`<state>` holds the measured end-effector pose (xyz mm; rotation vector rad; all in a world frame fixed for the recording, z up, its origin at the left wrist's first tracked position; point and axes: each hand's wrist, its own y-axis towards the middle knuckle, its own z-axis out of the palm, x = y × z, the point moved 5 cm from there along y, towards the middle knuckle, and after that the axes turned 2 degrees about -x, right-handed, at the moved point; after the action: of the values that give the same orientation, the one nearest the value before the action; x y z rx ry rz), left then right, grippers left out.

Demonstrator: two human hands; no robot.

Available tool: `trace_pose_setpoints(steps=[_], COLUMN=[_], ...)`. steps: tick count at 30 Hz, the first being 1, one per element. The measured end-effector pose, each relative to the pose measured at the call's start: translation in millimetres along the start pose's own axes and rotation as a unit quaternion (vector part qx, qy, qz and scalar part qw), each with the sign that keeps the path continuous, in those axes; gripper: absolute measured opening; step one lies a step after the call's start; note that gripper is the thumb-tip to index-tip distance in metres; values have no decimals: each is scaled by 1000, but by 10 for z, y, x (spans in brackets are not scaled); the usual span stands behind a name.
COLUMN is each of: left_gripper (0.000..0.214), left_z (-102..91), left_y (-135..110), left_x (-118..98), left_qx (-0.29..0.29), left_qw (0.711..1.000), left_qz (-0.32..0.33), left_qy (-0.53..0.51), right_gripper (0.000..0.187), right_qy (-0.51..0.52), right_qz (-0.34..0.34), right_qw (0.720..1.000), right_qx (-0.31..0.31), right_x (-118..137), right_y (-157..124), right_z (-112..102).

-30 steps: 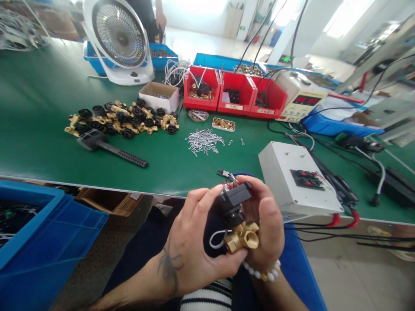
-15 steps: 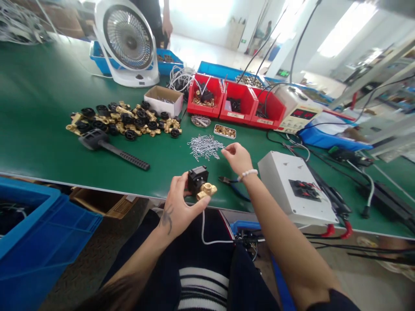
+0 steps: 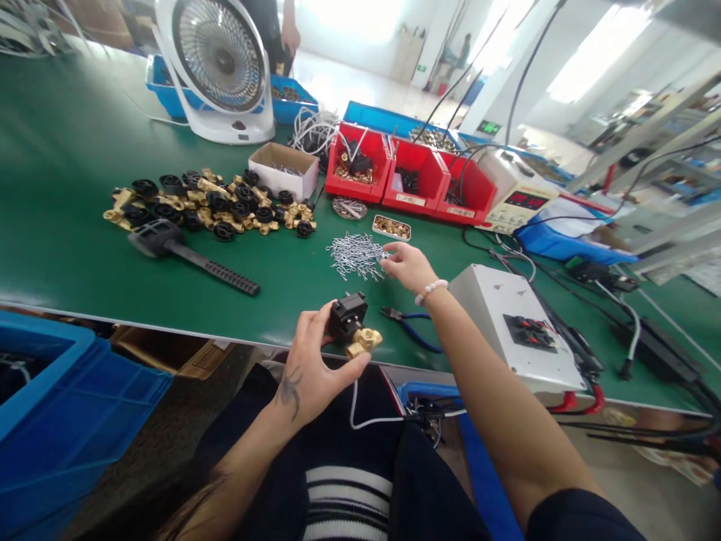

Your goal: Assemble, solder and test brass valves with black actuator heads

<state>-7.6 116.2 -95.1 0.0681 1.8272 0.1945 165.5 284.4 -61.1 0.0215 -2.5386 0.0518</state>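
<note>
My left hand (image 3: 318,361) is closed around a valve (image 3: 366,340), a brass body with a black box-shaped actuator (image 3: 347,317) on it, held at the table's front edge. From it a white cable (image 3: 354,406) hangs down. Over the right edge of a loose pile of small silver cotter pins (image 3: 354,255) is my right hand (image 3: 411,268), its thumb and index finger slightly apart at the pins. Whether a pin touches the fingertips is too small to tell. Blue-handled cutting pliers (image 3: 414,327) lie just below that hand.
A black hammer-like tool (image 3: 194,259) lies left, before a heap of brass valve bodies (image 3: 214,203). Red bins (image 3: 414,180), a small tray of brass parts (image 3: 391,228) and a white carton (image 3: 285,169) stand behind. Right is a grey box (image 3: 512,330); a fan (image 3: 219,68) stands back left.
My right hand has shifted slightly left onto the pile's edge, and its pinched fingers have parted. The valve in my left hand appears slightly lower and further right.
</note>
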Motion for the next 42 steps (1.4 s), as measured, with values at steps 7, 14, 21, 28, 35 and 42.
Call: trace_pose_setpoints(steps=[7, 14, 21, 28, 35, 42], left_gripper=[71, 74, 75, 71, 74, 75], left_z=[-88, -134, -155, -156, -166, -177], left_y=[-96, -219, -285, -307, -344, -359], left_x=[-186, -489, -655, -770, -814, -829], left_qx=[-14, -30, -41, -47, -45, -41], left_qw=[999, 993, 985, 976, 975, 975], left_qz=[12, 82, 131, 169, 174, 173], left_qy=[36, 76, 102, 131, 128, 131], right_gripper=[18, 23, 8, 18, 13, 15], right_qy=[454, 459, 521, 505, 430, 420], right_qz=[-73, -49, -41, -100, -129, -166], right_qw=[886, 884, 848, 850, 892, 891], right_qx=[67, 67, 94, 107, 50, 53], right_x=[204, 370, 311, 421, 358, 376], right_y=[-870, -1409, -1501, -1657, -1683, -1764], right_z=[-176, -335, -357, -499, -610, -626])
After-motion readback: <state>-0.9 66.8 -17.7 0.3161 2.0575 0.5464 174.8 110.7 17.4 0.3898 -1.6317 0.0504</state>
